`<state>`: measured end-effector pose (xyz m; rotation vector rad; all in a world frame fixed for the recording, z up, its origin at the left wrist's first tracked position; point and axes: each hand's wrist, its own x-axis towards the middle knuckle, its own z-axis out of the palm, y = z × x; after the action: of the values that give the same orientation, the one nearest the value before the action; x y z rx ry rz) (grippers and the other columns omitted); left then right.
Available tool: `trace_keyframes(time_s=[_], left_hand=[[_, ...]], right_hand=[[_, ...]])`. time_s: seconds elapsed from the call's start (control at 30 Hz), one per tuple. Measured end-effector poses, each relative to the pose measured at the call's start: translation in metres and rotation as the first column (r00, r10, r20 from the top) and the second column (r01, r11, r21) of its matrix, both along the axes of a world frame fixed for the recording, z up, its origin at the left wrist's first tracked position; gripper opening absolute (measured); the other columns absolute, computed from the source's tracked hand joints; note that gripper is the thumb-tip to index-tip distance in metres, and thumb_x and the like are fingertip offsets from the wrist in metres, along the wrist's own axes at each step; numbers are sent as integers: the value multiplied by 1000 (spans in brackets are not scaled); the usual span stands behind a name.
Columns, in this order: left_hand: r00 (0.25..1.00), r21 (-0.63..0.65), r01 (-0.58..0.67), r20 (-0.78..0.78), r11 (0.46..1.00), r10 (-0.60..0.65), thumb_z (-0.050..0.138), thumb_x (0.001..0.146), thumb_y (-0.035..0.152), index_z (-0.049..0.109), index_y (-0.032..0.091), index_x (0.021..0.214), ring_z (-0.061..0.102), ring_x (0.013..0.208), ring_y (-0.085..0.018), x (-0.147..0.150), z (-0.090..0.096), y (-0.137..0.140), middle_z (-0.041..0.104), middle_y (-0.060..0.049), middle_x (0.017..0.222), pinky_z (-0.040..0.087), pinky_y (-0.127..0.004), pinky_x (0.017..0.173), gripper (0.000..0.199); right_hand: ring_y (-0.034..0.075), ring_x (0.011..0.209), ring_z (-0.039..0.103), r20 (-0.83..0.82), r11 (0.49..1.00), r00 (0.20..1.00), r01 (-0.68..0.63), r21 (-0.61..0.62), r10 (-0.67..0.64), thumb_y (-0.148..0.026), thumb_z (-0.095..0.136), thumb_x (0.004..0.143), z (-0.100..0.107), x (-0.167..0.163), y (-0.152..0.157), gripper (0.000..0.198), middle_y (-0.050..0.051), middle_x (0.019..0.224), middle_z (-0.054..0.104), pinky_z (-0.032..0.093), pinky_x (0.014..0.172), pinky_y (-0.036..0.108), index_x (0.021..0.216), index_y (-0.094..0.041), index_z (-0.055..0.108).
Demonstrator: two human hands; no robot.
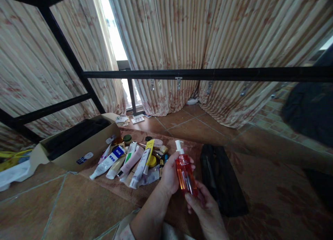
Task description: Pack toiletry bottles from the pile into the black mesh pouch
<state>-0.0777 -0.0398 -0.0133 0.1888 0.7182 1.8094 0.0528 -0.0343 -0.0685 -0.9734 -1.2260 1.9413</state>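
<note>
A clear pump bottle of orange-red liquid (186,176) with a white pump top is held up in front of me, tilted slightly. My left hand (170,176) wraps round its upper body from the left. Lower down, my right hand (204,202) grips the base, thumb on the front. To the left, a heap of tubes and small jars lies on a brown mat (118,189): a white and blue tube (108,162), a yellow tube (150,150), a pink tube (131,162). Right of the bottle lies a flat black mesh pouch (223,179).
A cardboard box (97,148) holding dark cloth stands at the left, beside a white plastic tray (15,174). A black metal rail (208,74) crosses ahead, before striped curtains (166,35). Papers (137,119) lie on the tiled floor behind the mat.
</note>
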Motion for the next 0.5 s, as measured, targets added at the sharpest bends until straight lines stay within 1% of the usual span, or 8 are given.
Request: trace_keyframes(time_s=[0.1, 0.3, 0.5], left_hand=[[1000, -10, -2, -10, 1000, 2, 56, 84, 43, 56, 14, 121, 67, 65, -19, 1, 0, 0, 69, -7, 78, 52, -27, 61, 47], [1000, -10, 1, -26, 1000, -2, 55, 85, 43, 56, 14, 123, 68, 65, -19, 0, -5, 1, 70, -8, 79, 52, -27, 60, 48], [1000, 7, 3, -28, 1000, -2, 55, 84, 40, 57, 12, 119, 67, 64, -19, 1, -9, 3, 70, -8, 78, 51, -26, 59, 45]], right_hand=[[13, 54, 57, -7, 996, 998, -68, -58, 68, -43, 85, 60, -2, 2, 1, 60, 1, 79, 69, 45, 45, 24, 109, -20, 59], [13, 54, 57, 18, 996, 998, -55, -69, 56, -43, 85, 59, 0, 3, -1, 63, 0, 81, 70, 45, 45, 24, 110, -20, 57], [10, 48, 53, 42, 996, 998, -40, -80, 43, -44, 86, 57, 2, 1, -1, 65, -1, 78, 70, 44, 43, 24, 110, -20, 57]])
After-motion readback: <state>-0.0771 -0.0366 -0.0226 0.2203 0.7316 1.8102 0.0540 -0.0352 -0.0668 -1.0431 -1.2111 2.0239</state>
